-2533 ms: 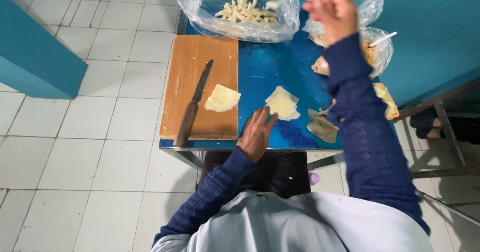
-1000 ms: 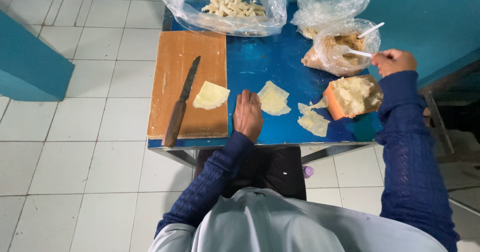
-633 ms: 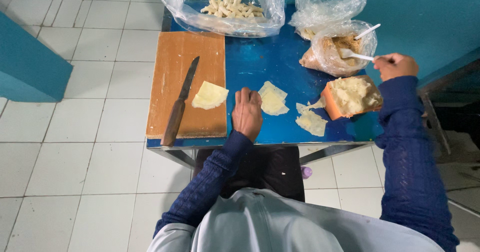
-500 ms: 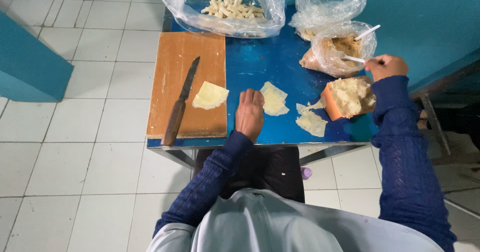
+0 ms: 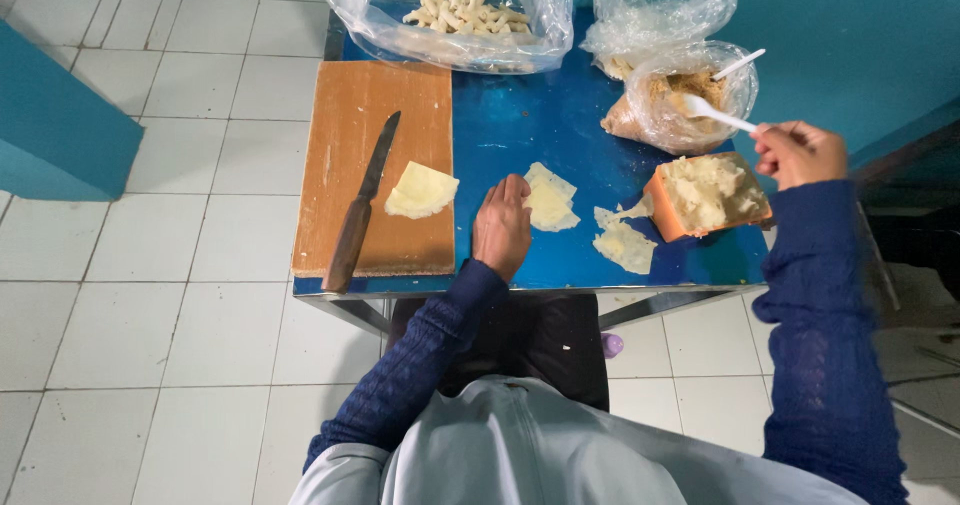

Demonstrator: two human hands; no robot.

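The right hand [image 5: 797, 152] has a closed grip on a white plastic spoon [image 5: 716, 114], whose long axis runs up-left, bowl end pointing into the clear bag of brown filling [image 5: 683, 105]. The left hand [image 5: 502, 227] lies flat and open on the blue bench [image 5: 510, 125], touching a pale dough wrapper [image 5: 553, 198]. An orange tub of mash [image 5: 708, 196] sits just below the spoon. White floor tiles surround the bench. The filling's kind is hard to tell through the plastic.
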